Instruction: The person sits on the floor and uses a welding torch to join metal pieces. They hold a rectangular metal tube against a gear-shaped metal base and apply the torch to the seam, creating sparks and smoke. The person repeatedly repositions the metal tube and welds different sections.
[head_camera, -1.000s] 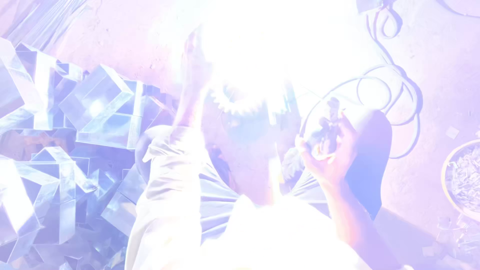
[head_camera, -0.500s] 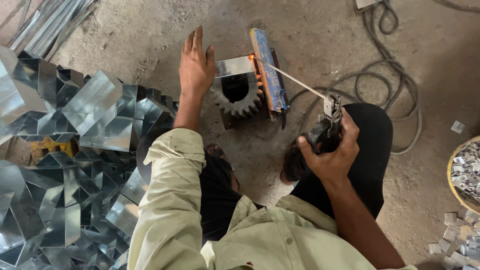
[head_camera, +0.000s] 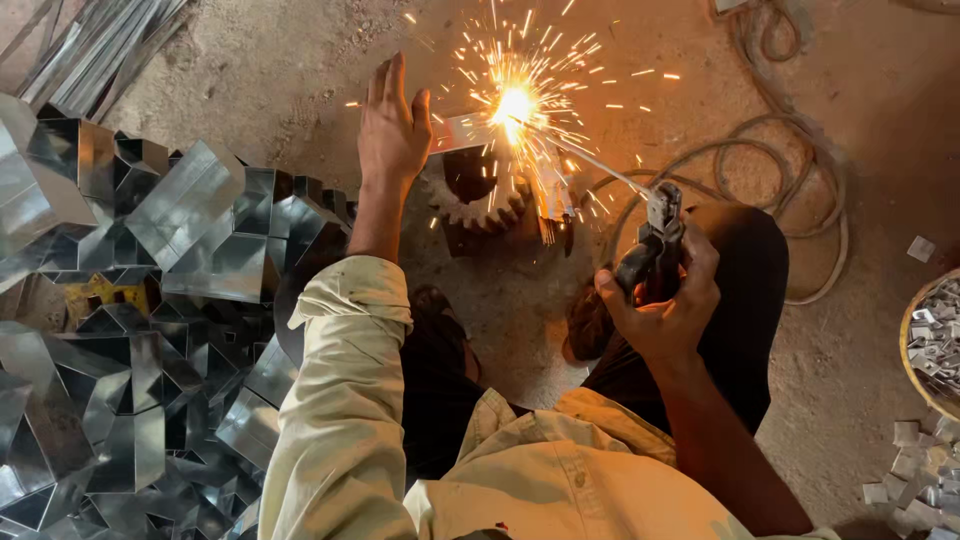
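Workshop floor (head_camera: 880, 400) of bare, dusty concrete, viewed from above the seated worker. Along the floor's left edge lies a heap of folded sheet-metal boxes (head_camera: 150, 300), shiny and interlocked, with loose metal strips (head_camera: 100, 40) toward the upper left corner. The left hand (head_camera: 392, 125) lies flat with fingers spread, palm down on a small metal plate (head_camera: 462, 130), apparently pressing it steady against the gear wheel (head_camera: 485, 195) that serves as a support beneath it; this grip is open, clasping nothing. Just to the right, sparks (head_camera: 515, 100) burst where the welding rod (head_camera: 600, 165) meets the plate's edge, near the middle of the floor's far side. The right hand (head_camera: 662, 300) has its grip closed around the electrode holder (head_camera: 655, 240), held back from the arc so that the rod reaches in at a slant. A coiled cable (head_camera: 800, 200) trails behind it. At the floor's right edge stands a basket (head_camera: 905, 350) of small metal pieces (head_camera: 935, 330), with more scattered below it.
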